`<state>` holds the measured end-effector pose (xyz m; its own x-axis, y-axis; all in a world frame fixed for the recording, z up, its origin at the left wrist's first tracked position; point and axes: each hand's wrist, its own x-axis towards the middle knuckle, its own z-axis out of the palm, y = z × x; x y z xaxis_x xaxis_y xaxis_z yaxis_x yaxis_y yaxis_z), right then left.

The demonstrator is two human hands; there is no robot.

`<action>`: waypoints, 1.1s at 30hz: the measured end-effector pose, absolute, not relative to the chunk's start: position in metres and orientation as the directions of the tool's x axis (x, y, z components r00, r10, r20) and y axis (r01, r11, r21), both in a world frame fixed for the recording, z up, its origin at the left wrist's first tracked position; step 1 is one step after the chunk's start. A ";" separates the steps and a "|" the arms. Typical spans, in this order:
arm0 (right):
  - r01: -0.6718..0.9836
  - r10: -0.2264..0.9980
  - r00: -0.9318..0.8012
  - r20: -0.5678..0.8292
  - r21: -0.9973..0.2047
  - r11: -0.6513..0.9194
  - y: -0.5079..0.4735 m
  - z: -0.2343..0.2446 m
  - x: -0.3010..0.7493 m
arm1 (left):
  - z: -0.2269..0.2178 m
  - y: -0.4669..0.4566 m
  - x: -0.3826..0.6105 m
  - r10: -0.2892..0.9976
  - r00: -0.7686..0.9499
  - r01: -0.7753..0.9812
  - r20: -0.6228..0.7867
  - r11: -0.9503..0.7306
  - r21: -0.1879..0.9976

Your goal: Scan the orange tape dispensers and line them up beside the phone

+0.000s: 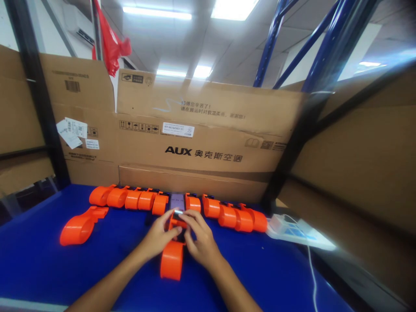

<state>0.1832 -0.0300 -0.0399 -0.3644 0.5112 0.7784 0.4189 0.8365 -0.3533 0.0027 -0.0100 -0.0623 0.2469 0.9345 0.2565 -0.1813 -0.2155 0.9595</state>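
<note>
Near the middle of the blue table, my left hand (159, 236) and my right hand (202, 238) close from both sides on an orange looped holder (171, 262). Its wide ring points toward me. At its far end, between my fingertips, is a small dark device (178, 213) with a bright top face. My fingers hide much of the device and of the holder's upper part. Just beyond my hands is a phone-like thing with a lit screen (177, 201). A single orange looped holder (77, 229) lies apart on the left.
Several similar orange holders (132, 199) line the back of the blue table (123, 277). At the right is a white power strip (303, 236) with a white cable (312, 273). Cardboard panels (208, 147) stand behind, between dark rack posts (42, 91).
</note>
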 end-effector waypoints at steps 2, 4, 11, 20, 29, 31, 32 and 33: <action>0.410 0.524 -0.377 0.764 -0.369 0.834 -0.032 -0.038 0.183 | -0.062 -0.010 0.003 0.934 0.245 -0.166 0.258 -0.222 0.961; 0.412 0.546 -0.374 0.750 -0.393 0.822 -0.034 -0.036 0.182 | -0.061 -0.010 0.003 0.940 0.222 -0.137 0.260 -0.234 0.963; 0.435 0.642 -0.144 0.753 -0.534 0.725 -0.025 -0.036 0.189 | -0.058 -0.006 0.000 0.960 0.153 -0.116 0.234 -0.218 0.969; 0.857 0.914 -0.176 0.365 -0.400 0.325 -0.010 -0.059 0.206 | -0.057 -0.006 -0.001 0.971 0.116 -0.146 0.211 -0.193 0.970; 0.903 0.928 -0.116 0.355 -0.351 0.247 -0.007 -0.065 0.203 | -0.059 -0.005 -0.002 0.966 0.135 -0.139 0.221 -0.202 0.970; 0.869 0.914 -0.099 0.393 -0.413 0.272 -0.007 -0.063 0.204 | -0.059 -0.006 -0.002 0.964 0.142 -0.131 0.223 -0.205 0.970; 0.825 0.902 -0.089 0.423 -0.476 0.304 -0.007 -0.062 0.204 | -0.059 -0.006 -0.002 0.963 0.147 -0.124 0.225 -0.208 0.970; 0.758 0.888 -0.074 0.454 -0.553 0.346 -0.007 -0.060 0.203 | -0.059 -0.006 -0.002 0.962 0.152 -0.117 0.227 -0.211 0.970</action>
<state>0.2034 -0.0074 -0.0603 -0.0740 0.8881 0.4537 0.7582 0.3456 -0.5529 -0.0020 -0.0060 -0.0591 0.1523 0.9619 0.2272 -0.1174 -0.2107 0.9705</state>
